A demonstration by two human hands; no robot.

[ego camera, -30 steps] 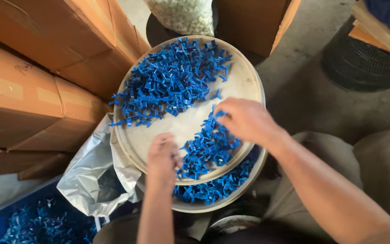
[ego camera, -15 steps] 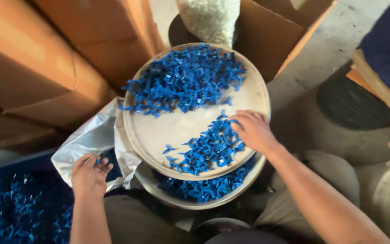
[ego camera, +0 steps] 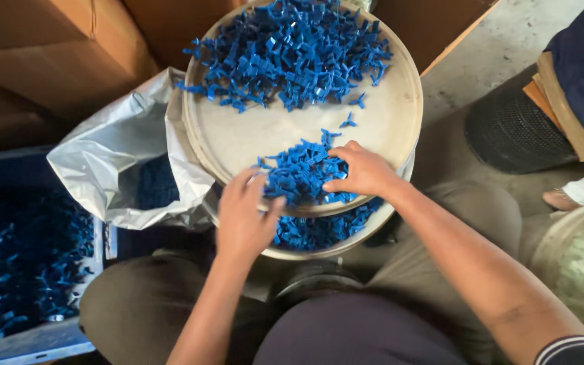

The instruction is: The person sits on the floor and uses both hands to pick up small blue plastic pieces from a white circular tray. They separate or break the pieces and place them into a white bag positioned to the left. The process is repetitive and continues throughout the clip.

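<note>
While both hands are working the small heap of blue clips [ego camera: 302,172] at the lower centre of the frame, the left hand [ego camera: 245,216] is curling loosely over the heap's near edge, fingers half bent and touching the clips; whether it is pinching any I cannot tell. The right hand [ego camera: 363,170] is lying flat and spread on the heap's right side, gripping nothing. Doing this well, I judge, is calling for short, shallow sweeps, since the heap is sitting right at the lower rim of the round tray [ego camera: 400,101], with more clips showing in the tub [ego camera: 366,230] just beneath. A larger pile [ego camera: 292,54] is filling the tray's upper part, leaving a bare band in the middle as the open room. A silver bag [ego camera: 103,162] is crowding the tray's left rim, a blue bin [ego camera: 28,270] is lying at lower left, and boxes [ego camera: 49,47] are closing the upper left.
</note>
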